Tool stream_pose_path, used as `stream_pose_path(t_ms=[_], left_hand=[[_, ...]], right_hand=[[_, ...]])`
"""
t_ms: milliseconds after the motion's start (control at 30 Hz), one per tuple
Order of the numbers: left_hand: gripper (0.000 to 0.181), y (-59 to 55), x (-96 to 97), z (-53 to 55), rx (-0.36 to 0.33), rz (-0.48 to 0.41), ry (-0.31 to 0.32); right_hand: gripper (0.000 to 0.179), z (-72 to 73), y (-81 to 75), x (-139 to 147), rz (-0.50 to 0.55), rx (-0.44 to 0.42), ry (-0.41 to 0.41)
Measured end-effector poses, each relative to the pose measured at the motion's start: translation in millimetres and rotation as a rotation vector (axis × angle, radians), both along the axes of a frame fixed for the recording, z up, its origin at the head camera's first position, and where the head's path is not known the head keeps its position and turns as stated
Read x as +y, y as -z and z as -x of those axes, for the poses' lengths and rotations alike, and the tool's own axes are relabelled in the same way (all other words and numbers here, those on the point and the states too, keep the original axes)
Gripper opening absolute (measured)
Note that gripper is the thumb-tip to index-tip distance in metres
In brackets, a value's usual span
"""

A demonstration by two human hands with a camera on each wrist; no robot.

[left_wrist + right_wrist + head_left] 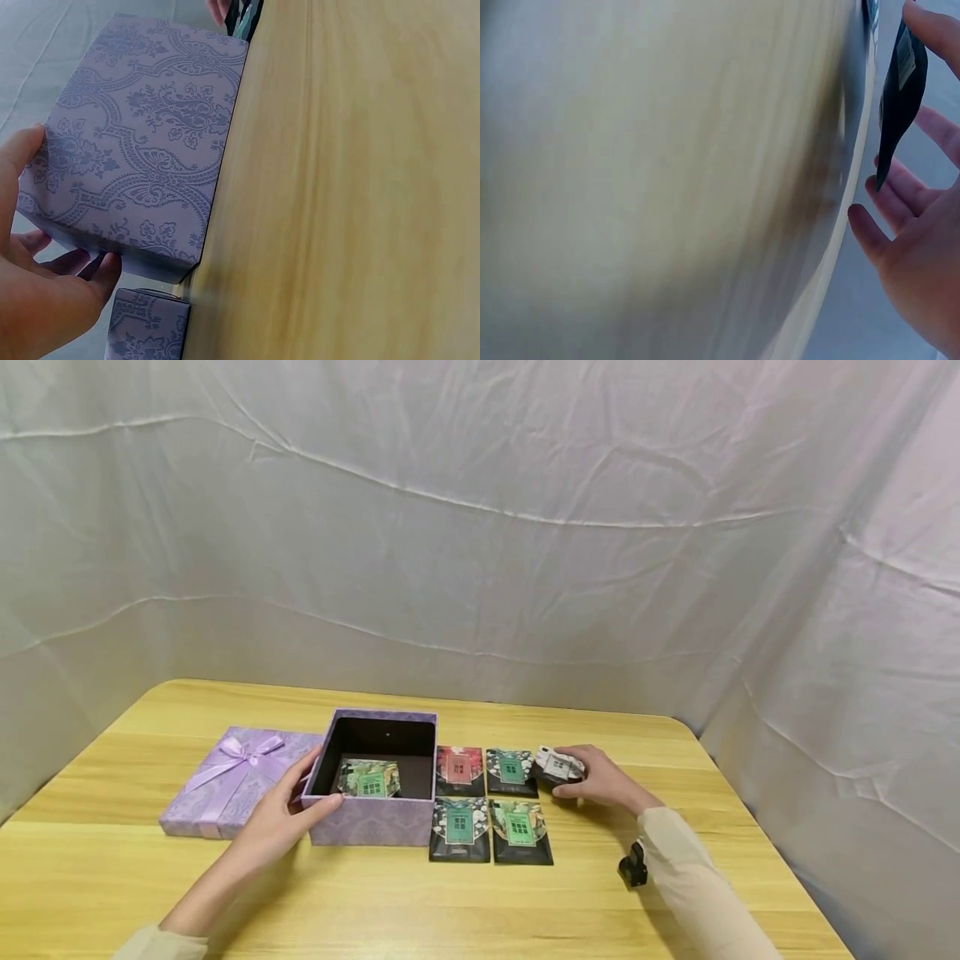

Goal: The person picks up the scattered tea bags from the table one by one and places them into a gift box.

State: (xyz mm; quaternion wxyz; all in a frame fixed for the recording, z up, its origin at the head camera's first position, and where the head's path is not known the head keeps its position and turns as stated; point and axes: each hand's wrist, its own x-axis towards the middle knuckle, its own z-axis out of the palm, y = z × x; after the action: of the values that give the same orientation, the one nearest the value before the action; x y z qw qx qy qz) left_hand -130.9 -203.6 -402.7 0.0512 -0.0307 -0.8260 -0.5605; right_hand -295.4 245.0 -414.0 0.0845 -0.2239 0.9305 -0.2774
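My left hand (279, 822) grips the near left corner of an open purple patterned box (371, 822), thumb at the front rim and fingers along the left side. Inside the box lies a tea sachet (369, 778) with a green label. Beyond the row of sachets to the right, my right hand (600, 777) pinches a white-and-black tea sachet (558, 766) by its edges. That sachet (904, 94) appears tilted, clear of the table, in the right wrist view. In the left wrist view, the left hand's (52, 300) fingertips touch the box's side.
Right of the box lie a red sachet (460, 768) and several green-labelled ones, including a back sachet (512, 770) and front sachets (459, 828) (521, 831). The purple lid (240, 781) with a ribbon bow lies at left. A black device (633, 865) sits at the right wrist.
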Motion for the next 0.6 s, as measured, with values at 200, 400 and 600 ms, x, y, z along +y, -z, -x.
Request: stream_pose_path(t_ms=[200,400,600], left_hand=[[0.077,-0.2,0.3,0.1,0.006,-0.012,0.004],[0.078,-0.4,0.0,0.1,-0.003,-0.012,0.002],[0.078,-0.1,0.4,0.7,-0.004,-0.014,0.000]], right_hand=[[0.083,-3.1,0.3,-3,0.007,0.008,0.008],[0.082,-7.8,-2.2,-6,0.009,0.025,-0.002],[0.080,-12.0,-5.8,-13,0.028,0.046,-0.037]])
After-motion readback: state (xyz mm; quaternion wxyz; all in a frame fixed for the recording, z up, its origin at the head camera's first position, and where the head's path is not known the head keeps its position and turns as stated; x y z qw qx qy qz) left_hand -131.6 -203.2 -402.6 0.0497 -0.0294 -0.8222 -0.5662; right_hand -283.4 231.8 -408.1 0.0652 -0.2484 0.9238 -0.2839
